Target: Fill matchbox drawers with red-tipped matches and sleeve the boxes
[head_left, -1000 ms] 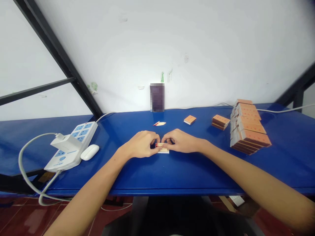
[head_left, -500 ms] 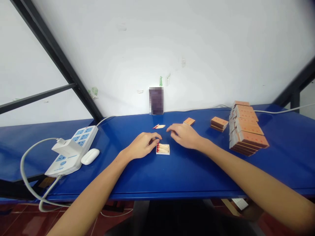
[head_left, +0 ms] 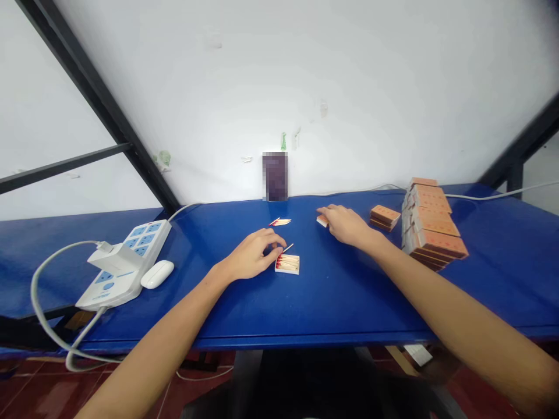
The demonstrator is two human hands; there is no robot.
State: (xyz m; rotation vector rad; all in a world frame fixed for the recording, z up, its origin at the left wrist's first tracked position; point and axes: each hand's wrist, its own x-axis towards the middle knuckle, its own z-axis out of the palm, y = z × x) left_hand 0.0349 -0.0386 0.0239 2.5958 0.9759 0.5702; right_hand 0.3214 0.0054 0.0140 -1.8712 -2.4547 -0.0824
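Note:
My left hand rests on the table with its fingers curled beside an open matchbox tray. The thumb touches the tray's upper left corner. A single match sticks out from between the thumb and forefinger. Red-headed matches fill the white tray, heads to the left. Farther back lies a small loose pile of matches. My right hand is closed over an orange matchbox cover; only the cover's left end shows past the fingers.
On the right stands a large stack of matchboxes, with a smaller stack beside it. At left are a white power strip with a plug and cable, and a white earbud case. A dark pixelated rectangle stands against the wall.
My right hand has moved right and back onto the matchbox cover, which has shifted a little left. A match now shows at my left fingertips. My left hand has stayed by the tray.

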